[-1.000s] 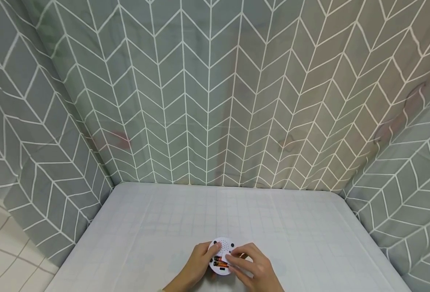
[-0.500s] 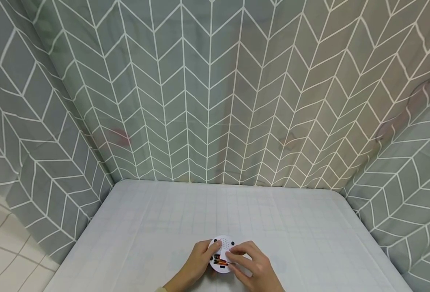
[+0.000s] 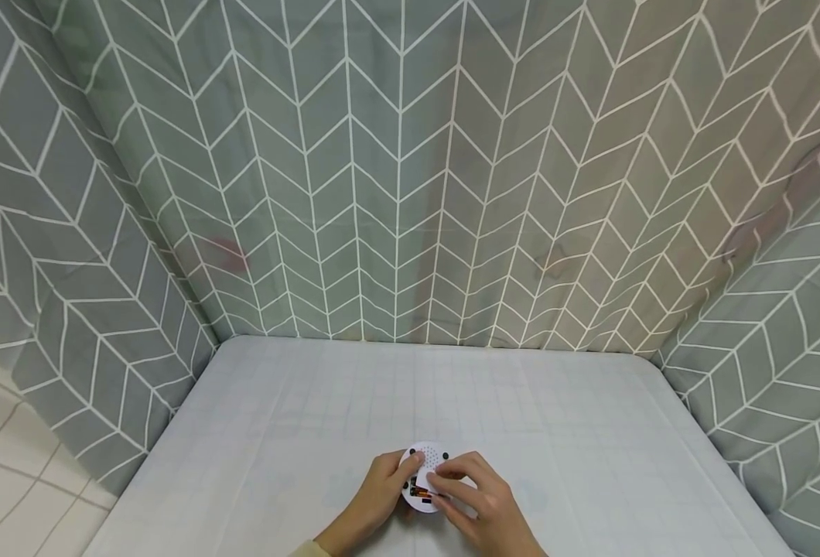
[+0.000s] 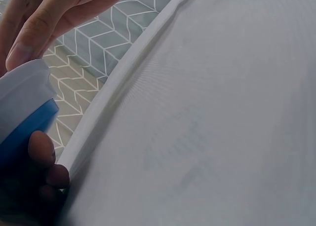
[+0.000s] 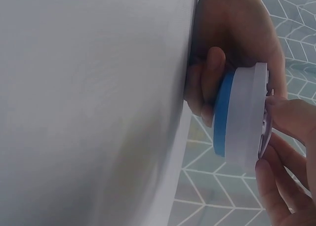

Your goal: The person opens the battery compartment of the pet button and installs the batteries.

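A round white device (image 3: 429, 452) with speaker holes and black feet faces up between the hands in the head view. My left hand (image 3: 375, 495) grips its left side, thumb on the perforated face. Orange-and-black batteries (image 3: 421, 492) show in its compartment. Over them, my right hand (image 3: 481, 497) pinches a white battery cover (image 3: 423, 480), which hides part of the batteries. The right wrist view shows the device (image 5: 246, 112) from the side, with a blue band (image 5: 222, 115) on its underside and left fingers curled beneath. Right fingertips are at the cover's edge and the rim.
Below the hands lies a table (image 3: 326, 410) under a white cloth. Grey curtains (image 3: 396, 193) with a white chevron pattern enclose it at the back and both sides. Tiled floor (image 3: 6, 464) appears at lower left.
The battery cover has shifted down over the compartment, so less of the batteries shows. Both hands keep their hold on the device and the cover.
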The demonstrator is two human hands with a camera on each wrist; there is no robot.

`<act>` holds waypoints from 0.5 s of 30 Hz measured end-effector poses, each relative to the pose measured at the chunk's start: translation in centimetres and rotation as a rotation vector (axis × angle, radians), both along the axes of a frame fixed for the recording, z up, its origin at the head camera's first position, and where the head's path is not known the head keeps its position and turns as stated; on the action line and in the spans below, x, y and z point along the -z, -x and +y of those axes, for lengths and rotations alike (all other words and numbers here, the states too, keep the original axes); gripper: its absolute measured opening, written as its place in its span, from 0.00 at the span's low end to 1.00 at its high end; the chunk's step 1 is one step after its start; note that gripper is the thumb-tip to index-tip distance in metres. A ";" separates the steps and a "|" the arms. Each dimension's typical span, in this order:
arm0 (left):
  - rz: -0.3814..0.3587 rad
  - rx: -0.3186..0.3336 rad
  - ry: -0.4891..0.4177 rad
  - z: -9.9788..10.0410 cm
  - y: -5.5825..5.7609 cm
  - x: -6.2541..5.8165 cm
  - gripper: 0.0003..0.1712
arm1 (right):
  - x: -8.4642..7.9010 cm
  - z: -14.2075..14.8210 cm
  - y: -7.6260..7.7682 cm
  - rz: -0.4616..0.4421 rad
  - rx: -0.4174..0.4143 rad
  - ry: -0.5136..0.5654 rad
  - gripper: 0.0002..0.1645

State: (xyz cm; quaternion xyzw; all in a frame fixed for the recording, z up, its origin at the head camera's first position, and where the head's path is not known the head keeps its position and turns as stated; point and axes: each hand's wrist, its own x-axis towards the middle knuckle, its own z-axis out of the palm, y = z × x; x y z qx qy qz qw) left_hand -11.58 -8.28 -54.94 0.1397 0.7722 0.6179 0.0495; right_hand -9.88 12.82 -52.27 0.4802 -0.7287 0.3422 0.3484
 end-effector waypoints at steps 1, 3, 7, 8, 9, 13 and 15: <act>0.005 -0.003 0.004 0.0 0.0 0.0 0.22 | 0.0 -0.1 0.0 0.004 -0.003 0.003 0.13; -0.001 0.001 -0.001 0.0 0.1 0.1 0.22 | -0.1 -0.2 0.2 0.021 -0.014 0.011 0.13; -0.015 0.006 -0.012 0.1 0.1 0.2 0.22 | -0.2 -0.4 0.3 0.040 -0.030 0.027 0.13; -0.018 0.008 -0.017 0.1 0.0 0.2 0.22 | -0.2 -0.4 0.4 0.042 -0.031 0.027 0.13; -0.019 0.007 -0.017 0.1 0.0 0.2 0.22 | -0.2 -0.4 0.4 0.040 -0.033 0.026 0.12; -0.024 0.011 -0.012 0.0 0.0 0.0 0.22 | -0.1 -0.4 0.3 0.030 -0.032 0.011 0.11; -0.028 0.013 -0.007 0.0 0.0 0.0 0.23 | -0.1 -0.4 0.3 0.029 -0.036 0.008 0.11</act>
